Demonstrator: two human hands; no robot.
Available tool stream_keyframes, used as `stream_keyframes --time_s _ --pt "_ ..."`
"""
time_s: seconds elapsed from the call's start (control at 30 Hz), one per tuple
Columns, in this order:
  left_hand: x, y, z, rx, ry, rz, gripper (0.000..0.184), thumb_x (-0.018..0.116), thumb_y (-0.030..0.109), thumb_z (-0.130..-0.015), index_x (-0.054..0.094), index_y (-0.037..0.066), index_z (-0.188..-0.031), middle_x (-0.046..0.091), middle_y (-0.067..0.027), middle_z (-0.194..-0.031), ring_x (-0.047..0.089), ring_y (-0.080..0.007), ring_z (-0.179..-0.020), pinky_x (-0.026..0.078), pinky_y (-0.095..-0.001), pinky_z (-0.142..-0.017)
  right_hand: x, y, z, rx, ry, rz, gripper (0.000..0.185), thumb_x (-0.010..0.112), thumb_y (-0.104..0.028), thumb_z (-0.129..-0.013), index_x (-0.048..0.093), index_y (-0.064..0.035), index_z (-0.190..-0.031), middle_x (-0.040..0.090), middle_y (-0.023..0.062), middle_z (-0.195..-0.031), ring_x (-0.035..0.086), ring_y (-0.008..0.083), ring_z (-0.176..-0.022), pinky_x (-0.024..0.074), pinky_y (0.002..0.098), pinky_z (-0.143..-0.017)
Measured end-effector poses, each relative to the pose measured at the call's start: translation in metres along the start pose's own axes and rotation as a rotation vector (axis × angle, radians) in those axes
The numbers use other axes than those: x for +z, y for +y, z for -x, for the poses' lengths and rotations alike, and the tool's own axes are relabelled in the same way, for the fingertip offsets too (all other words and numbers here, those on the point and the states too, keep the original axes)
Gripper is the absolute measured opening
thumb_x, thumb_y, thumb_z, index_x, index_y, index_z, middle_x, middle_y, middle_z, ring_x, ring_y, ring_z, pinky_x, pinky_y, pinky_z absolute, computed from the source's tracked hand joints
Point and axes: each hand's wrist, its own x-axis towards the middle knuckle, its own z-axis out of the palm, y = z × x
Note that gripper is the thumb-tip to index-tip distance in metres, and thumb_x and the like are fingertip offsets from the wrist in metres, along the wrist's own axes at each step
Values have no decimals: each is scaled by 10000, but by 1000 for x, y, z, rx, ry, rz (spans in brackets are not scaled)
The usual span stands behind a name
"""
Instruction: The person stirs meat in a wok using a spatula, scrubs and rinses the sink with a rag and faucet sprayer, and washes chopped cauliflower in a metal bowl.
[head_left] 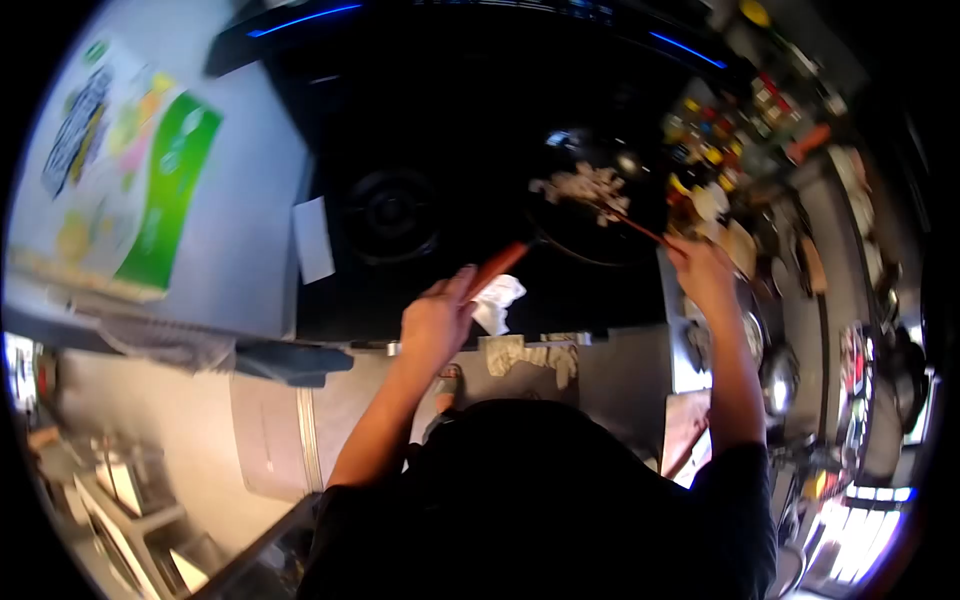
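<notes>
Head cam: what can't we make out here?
All in the head view:
Pale chopped food pieces: type unclear, blurred.
Thin reddish-brown utensil: far tip lost among the food; near end covered by the right hand.
Reddish-brown handle: near end covered by the left hand.
Dark round pan: far rim lost in darkness.
Small colourful bottles and jars: labels blurred, too small.
</notes>
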Motion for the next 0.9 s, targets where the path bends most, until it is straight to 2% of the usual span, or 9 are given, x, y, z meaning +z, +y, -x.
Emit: stream_keyframes --time_s 0.1,0.17,0.3,0.37,0.4,0.5,0.7,0.73,0.9 --pt "2 3 -2 -26 -14 11 604 752 173 -869 571 137 -1445 712 -152 -1047 708 -363 -900 582 -439 -810 -21 6 -9 127 -23 -27 250 683 -244 -947 774 -192 -1174 742 172 -920 702 393 -893 547 462 -817" --pt "5 -2 -4 11 34 -1 595 752 168 -869 578 136 -1438 711 -148 -1034 705 -361 -901 577 -441 -810 -16 8 -17 124 46 -42 246 678 -245 -949 776 -197 -1169 742 175 -909 706 397 -878 555 471 -800" --pt "3 1 -7 -11 29 -12 570 761 124 -862 610 138 -1412 720 -168 -1070 706 -380 -905 573 -424 -800 57 24 -28 112 114 -23 258 669 -247 -954 764 -218 -1192 741 184 -879 708 416 -849 569 496 -779" --pt "2 0 -9 -8 29 -11 560 758 124 -868 610 137 -1408 718 -175 -1080 705 -387 -908 571 -428 -796 64 11 -10 90 108 -32 279 664 -248 -956 747 -238 -1222 739 196 -875 707 429 -828 574 508 -777" --pt "3 -2 -9 -1 36 -5 556 757 123 -871 610 136 -1407 717 -178 -1083 704 -390 -908 571 -429 -797 58 6 2 108 28 -9 288 658 -257 -961 739 -242 -1237 740 181 -940 705 425 -850 574 499 -791" --pt "4 -4 -9 -1 48 6 546 752 121 -880 608 136 -1406 710 -184 -1103 702 -399 -909 571 -433 -799 21 5 31 123 5 42 297 689 -237 -938 744 -243 -1230 729 154 -1010 707 396 -881 571 478 -804" --pt "1 -4 -11 -36 32 3 541 740 114 -895 594 132 -1416 702 -188 -1135 701 -401 -917 566 -435 -810 -40 54 44 91 20 74 304 745 -176 -878 768 -186 -1181 719 120 -1019 708 352 -895 552 467 -806" --pt "1 -4 -11 -30 35 -5 542 739 113 -897 591 131 -1417 702 -187 -1136 701 -399 -917 565 -435 -811 -43 51 42 109 -42 104 287 736 -179 -885 773 -166 -1169 718 122 -1019 705 359 -895 548 468 -815" --pt "-1 -1 -8 -36 48 27 560 751 107 -885 587 116 -1420 699 -189 -1090 704 -376 -872 561 -426 -787 11 53 35 138 29 10 313 723 -208 -900 754 -169 -1208 718 141 -1035 697 379 -915 544 468 -832"
